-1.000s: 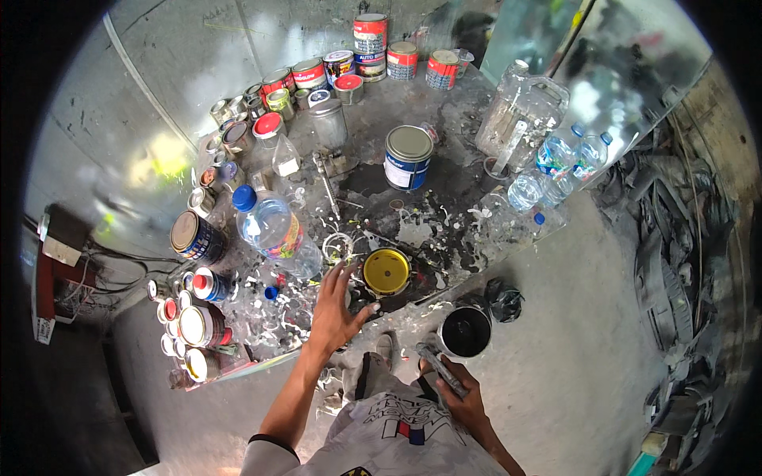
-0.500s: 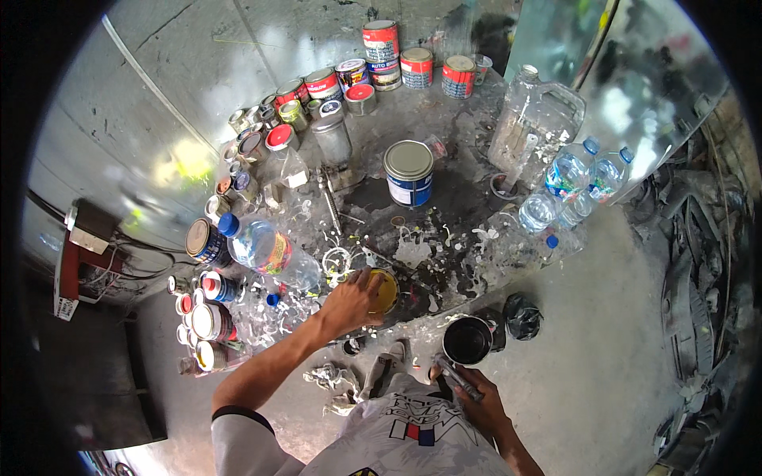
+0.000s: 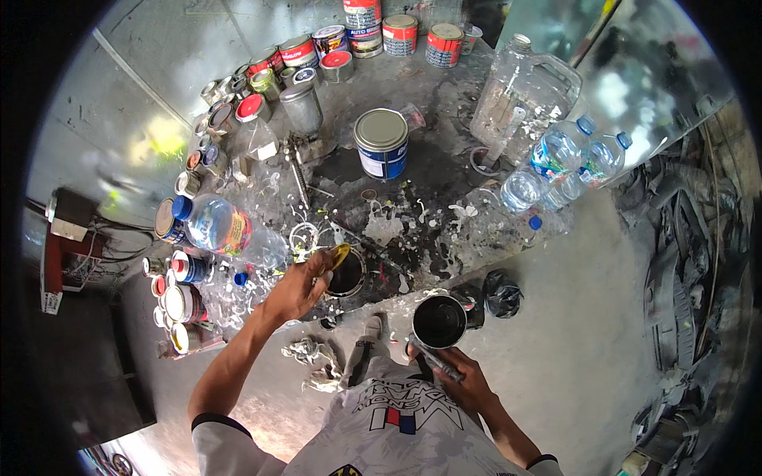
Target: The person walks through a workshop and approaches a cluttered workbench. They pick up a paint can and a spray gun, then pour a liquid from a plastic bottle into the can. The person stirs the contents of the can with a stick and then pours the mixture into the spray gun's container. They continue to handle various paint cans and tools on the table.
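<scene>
The left hand [image 3: 300,285] pinched a yellow lid [image 3: 340,255] in narrowed fingers. The lid was tipped up at the right side of the fingertips, over the far left part of the rim of an open can [image 3: 347,275]; whether it touched the rim, I cannot tell. The can stood on the near edge of the counter [image 3: 452,107], just right of the left hand, its inside dark.

The right hand [image 3: 468,379] was closed around a grey gun [image 3: 436,363], nearer the person's body and to the right of the can. A dark cup [image 3: 439,321] sat at the gun's far end, well apart from the lid.

On the counter, a blue can [image 3: 381,147] stood beyond the open can, its top covered. A large bottle [image 3: 230,226] was to the left of the lid, with a blue cap. Farther right were a clear jug [image 3: 528,91] and smaller bottles [image 3: 556,155].
</scene>
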The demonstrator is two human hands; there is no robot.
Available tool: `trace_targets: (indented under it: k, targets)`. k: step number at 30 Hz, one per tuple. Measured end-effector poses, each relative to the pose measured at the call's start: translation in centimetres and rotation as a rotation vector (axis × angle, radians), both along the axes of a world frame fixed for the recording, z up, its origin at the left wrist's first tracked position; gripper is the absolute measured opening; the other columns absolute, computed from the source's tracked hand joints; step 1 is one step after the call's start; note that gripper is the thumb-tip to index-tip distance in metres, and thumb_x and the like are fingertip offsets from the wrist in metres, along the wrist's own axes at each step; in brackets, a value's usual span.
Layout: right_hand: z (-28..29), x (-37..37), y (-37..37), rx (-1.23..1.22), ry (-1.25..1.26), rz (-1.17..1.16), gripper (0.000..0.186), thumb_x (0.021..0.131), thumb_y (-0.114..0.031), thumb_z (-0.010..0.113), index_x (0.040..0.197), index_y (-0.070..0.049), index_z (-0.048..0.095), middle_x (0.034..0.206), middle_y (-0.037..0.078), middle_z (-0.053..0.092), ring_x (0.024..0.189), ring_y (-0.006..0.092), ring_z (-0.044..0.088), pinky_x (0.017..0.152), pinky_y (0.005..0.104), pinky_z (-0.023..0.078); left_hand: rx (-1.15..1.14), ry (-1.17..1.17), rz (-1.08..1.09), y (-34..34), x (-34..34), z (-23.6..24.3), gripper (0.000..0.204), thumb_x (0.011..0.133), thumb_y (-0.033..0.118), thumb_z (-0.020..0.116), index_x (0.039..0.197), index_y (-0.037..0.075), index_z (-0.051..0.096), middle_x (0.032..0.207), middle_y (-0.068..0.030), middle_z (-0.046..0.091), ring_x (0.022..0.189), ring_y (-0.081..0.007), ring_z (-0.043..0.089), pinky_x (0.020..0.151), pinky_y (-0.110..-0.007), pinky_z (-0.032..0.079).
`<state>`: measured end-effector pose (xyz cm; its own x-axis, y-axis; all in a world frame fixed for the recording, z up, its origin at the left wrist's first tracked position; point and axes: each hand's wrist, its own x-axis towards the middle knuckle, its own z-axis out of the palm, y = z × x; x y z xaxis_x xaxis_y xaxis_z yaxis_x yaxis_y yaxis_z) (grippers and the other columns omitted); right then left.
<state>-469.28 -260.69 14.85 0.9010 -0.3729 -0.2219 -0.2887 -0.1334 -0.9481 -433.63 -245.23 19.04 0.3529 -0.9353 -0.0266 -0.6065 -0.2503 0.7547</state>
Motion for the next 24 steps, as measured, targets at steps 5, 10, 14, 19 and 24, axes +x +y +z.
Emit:
trace_targets:
  k: [5, 10, 14, 19, 24]
  targets:
    - [1.0, 1.5, 0.7, 0.020, 0.081, -0.056, 0.044, 0.092, -0.013, 0.062, 0.133, 0.001, 0.053, 0.124, 0.015, 0.059, 0.112, 0.0214, 0.058, 0.096, 0.0312, 0.043, -0.112, 0.218, 0.292, 1.9, 0.0, -1.3, 0.024, 0.099, 0.018, 0.047, 0.114, 0.000, 0.051, 0.087, -0.0108, 0.060, 0.078, -0.0172, 0.055, 0.073, -0.033, 0.045]
    - [2.1, 4.1, 1.6, -0.175, 0.028, -0.088, 0.042, 0.089, -0.007, 0.063, 0.130, 0.001, 0.056, 0.121, 0.015, 0.063, 0.111, 0.0227, 0.060, 0.095, 0.0314, 0.044, -0.375, 0.650, 0.535, 3.6, 0.2, -2.1, 0.010, 0.099, 0.017, 0.049, 0.103, 0.007, 0.051, 0.086, 0.0033, 0.052, 0.079, -0.0045, 0.046, 0.072, -0.022, 0.041]
    - [3.8, 6.4, 1.7, -0.398, 0.153, -0.011, 0.049, 0.087, -0.009, 0.066, 0.135, -0.008, 0.054, 0.115, 0.021, 0.063, 0.107, 0.0379, 0.061, 0.090, 0.0378, 0.049, -0.589, 0.983, 0.594, 4.6, -0.7, -2.4, 0.008, 0.100, 0.016, 0.047, 0.104, 0.009, 0.050, 0.089, 0.0021, 0.055, 0.083, -0.0053, 0.053, 0.079, -0.026, 0.047]
    - [6.9, 9.3, 1.3, -0.653, 0.374, 0.140, 0.056, 0.085, -0.009, 0.063, 0.139, -0.017, 0.050, 0.116, 0.013, 0.061, 0.098, 0.0390, 0.060, 0.083, 0.0436, 0.050, -0.722, 1.178, 0.600, 5.8, -1.9, -3.2, 0.009, 0.100, 0.016, 0.047, 0.105, 0.011, 0.050, 0.090, 0.0029, 0.057, 0.083, -0.0051, 0.055, 0.081, -0.027, 0.048]
    - [9.6, 12.0, 1.5, -0.854, 0.536, 0.274, 0.061, 0.080, -0.002, 0.061, 0.139, -0.015, 0.050, 0.115, 0.014, 0.059, 0.096, 0.0392, 0.061, 0.080, 0.0443, 0.050, -0.764, 1.289, 0.656, 7.0, -2.6, -5.0, 0.008, 0.099, 0.018, 0.050, 0.105, 0.013, 0.051, 0.088, 0.0052, 0.057, 0.077, -0.0024, 0.052, 0.073, -0.023, 0.045]
